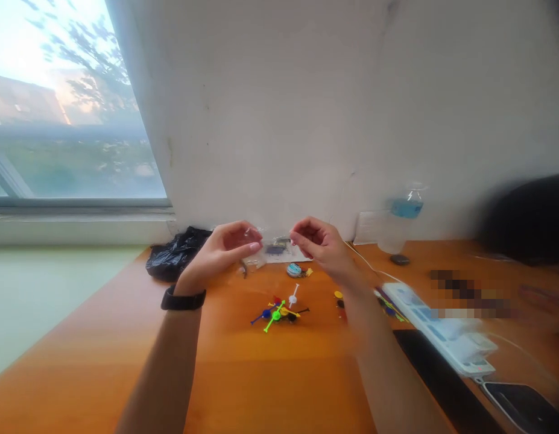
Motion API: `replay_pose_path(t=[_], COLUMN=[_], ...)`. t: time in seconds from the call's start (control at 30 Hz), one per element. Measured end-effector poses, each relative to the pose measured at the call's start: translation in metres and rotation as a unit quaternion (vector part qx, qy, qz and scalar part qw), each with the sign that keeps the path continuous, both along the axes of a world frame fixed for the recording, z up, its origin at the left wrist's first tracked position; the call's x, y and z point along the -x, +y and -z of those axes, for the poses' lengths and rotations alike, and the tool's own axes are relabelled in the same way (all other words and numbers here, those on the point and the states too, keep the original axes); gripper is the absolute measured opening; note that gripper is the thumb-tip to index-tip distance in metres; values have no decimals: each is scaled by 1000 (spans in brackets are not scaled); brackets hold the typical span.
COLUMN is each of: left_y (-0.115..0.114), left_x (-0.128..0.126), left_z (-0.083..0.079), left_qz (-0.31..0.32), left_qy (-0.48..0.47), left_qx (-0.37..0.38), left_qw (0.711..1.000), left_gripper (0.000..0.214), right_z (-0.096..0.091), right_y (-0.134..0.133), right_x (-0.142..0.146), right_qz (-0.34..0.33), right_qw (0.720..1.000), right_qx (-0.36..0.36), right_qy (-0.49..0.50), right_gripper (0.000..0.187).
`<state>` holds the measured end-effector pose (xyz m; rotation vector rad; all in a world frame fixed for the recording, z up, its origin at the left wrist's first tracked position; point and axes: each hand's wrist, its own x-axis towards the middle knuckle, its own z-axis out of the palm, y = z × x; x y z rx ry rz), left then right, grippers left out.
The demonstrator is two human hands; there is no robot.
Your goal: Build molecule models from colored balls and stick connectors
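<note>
My left hand, with a black band on its wrist, is raised above the back of the table and pinches a crinkled clear plastic bag. Facing it, my right hand has thumb and fingertips closed on the other side of the thin plastic. The bag is see-through, so its outline is hard to follow. Below the hands lies a loose cluster of small arrow-shaped plastic pieces: a green arrow piece, a white arrow piece, and blue, yellow and dark ones. A round tin-like object sits behind them.
A black plastic bag lies at the back left. On the right are a white power strip with plugs, a bottle with a blue label, a dark mat and more coloured pieces. Another person's dark-haired head is at the right edge.
</note>
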<state>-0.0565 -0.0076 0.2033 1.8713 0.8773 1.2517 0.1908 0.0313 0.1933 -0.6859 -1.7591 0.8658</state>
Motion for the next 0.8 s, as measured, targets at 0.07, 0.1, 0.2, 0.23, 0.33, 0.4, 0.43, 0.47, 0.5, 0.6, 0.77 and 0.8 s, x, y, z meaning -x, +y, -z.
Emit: replay_pose_path(t=[0.07,0.1,0.2,0.23,0.33,0.4,0.43,0.47,0.5,0.6,0.77,0.8], left_y=[5,7,14,15,14,13,13,13,13,16,16,16], left_x=[-1,-2,-6,-7,-10,-12,-13,-13,-13,-12,-11,-12], left_z=[3,5,10,10,10,9,9,9,9,11,12,11], left_qz=[45,54,26,9,-20,-19,-19,-22,-29,-50,-27,-27], left_qy=[-4,9,78,105,165,169,168,166,165,161,174,172], left_qx=[25,36,39,31,11,8,10,12,14,16,-6,-13], left_qw=[999,998,996,994,986,985,986,986,986,986,984,985], left_gripper=[33,32,29,27,25,25,25,25,26,32,22,21], right_z=[-3,-5,-12,-14,-16,-15,-13,-12,-10,-10,-18,-18], right_y=[2,2,-6,-10,-21,-22,-21,-19,-17,-14,-25,-27], right_x=[-4,-6,-8,-7,-3,0,1,2,2,-2,-7,-7], right_qz=[38,57,84,85,68,56,56,62,72,78,-4,-22], right_qw=[999,998,989,985,977,975,976,979,981,982,972,970], right_qx=[-20,-34,-67,-72,-77,-72,-67,-63,-58,-44,-29,-27], right_qy=[4,-10,-103,-133,-189,-202,-198,-185,-169,-164,-234,-240], right_gripper=[38,36,39,42,28,22,24,29,34,30,14,13])
